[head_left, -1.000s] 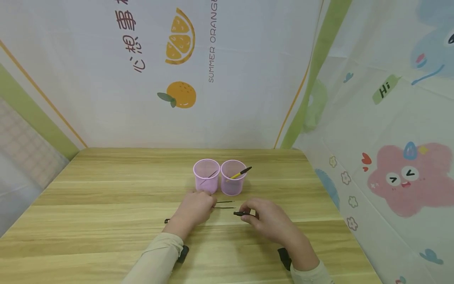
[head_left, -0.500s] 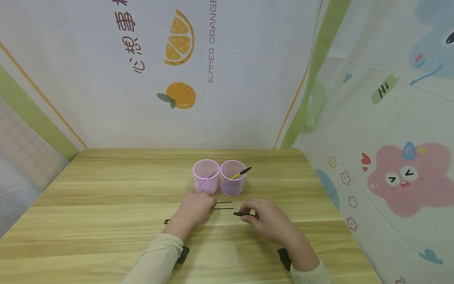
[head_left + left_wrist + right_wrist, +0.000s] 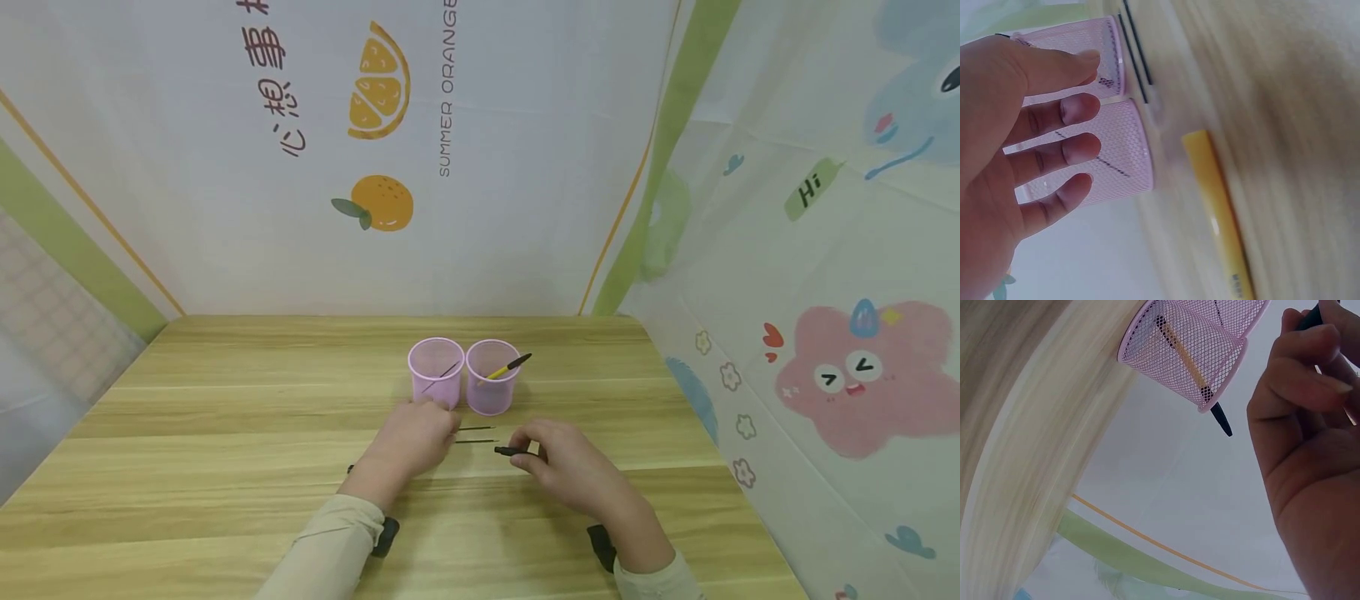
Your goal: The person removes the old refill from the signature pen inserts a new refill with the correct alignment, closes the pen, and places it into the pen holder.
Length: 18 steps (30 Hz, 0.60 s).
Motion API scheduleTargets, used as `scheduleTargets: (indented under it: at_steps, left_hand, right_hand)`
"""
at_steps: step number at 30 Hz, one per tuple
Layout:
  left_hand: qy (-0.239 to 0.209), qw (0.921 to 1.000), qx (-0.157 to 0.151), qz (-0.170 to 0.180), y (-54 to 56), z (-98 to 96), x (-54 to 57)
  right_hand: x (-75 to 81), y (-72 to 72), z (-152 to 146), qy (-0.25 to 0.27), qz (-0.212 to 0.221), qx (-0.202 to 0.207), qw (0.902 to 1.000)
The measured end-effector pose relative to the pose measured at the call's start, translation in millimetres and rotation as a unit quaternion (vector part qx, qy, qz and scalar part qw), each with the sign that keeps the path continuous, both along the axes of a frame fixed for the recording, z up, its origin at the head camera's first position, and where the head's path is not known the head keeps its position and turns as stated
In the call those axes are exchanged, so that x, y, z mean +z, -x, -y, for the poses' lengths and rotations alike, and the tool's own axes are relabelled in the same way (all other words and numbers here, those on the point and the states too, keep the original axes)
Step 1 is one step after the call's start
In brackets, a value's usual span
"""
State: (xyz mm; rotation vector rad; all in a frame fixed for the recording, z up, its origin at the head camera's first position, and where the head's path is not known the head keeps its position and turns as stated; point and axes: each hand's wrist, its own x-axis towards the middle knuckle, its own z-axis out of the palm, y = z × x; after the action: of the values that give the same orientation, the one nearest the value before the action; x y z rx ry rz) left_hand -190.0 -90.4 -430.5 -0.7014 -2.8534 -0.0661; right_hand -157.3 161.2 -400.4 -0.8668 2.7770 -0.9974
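In the head view my left hand (image 3: 412,437) is low over the table, just in front of the left pink mesh cup (image 3: 437,392). Its fingers are loosely bent and hold nothing in the left wrist view. Close by lie two thin dark pen refills (image 3: 476,441) and a yellow pen barrel (image 3: 1213,200), the barrel mostly hidden by that hand in the head view. My right hand (image 3: 570,468) pinches a black pen piece (image 3: 507,451) between thumb and fingers, right of the refills. Its far end is covered by the fingers.
A second pink mesh cup (image 3: 491,398) stands against the first and holds a yellow and black pen (image 3: 510,367). One thin dark refill (image 3: 441,377) leans inside the left cup. Printed cloth (image 3: 525,208) hangs behind the wooden table (image 3: 225,417).
My left hand has shifted very slightly, covering more of a small black end beside its wrist. The right hand keeps its pinch on the black pen piece, nearly still.
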Motion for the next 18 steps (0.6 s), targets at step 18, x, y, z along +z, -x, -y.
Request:
scheduleTargets:
  at_steps: [18]
  left_hand:
    - [-0.017,0.9998,-0.006,0.001,-1.1,0.7,17.5]
  right_hand:
    - [-0.1,-0.4,-1.6,0.004,0.005,0.002,1.0000]
